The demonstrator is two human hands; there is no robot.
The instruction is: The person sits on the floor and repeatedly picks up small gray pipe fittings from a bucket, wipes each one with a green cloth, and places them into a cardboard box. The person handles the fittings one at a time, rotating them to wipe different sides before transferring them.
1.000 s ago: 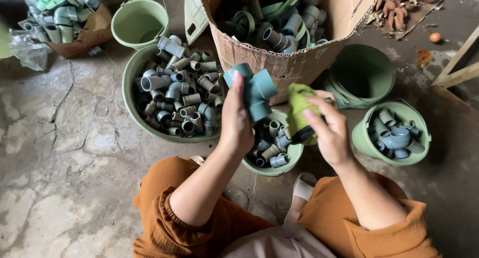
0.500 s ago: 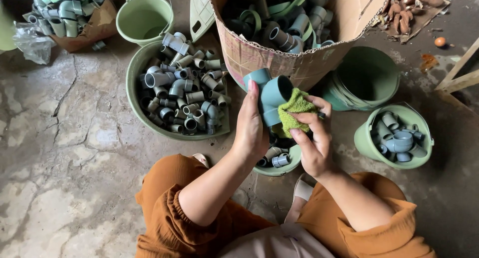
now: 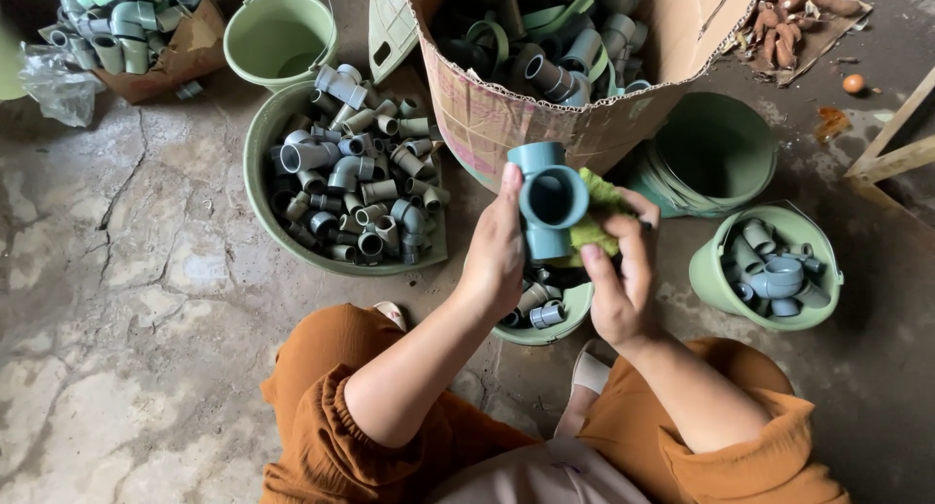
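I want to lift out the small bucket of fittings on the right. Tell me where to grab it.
Grab the small bucket by its rim, coming from above. It stands upright with its mouth open, and the fittings lie below the rim, so the edge looks free to pinch. Its thin wire handle is barely visible.

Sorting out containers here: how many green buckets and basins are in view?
5. An empty bucket top left, a big basin of fittings below it, a small basin under the hands, nested buckets at right, and a bucket of fittings beside them. The cardboard box may hide more.
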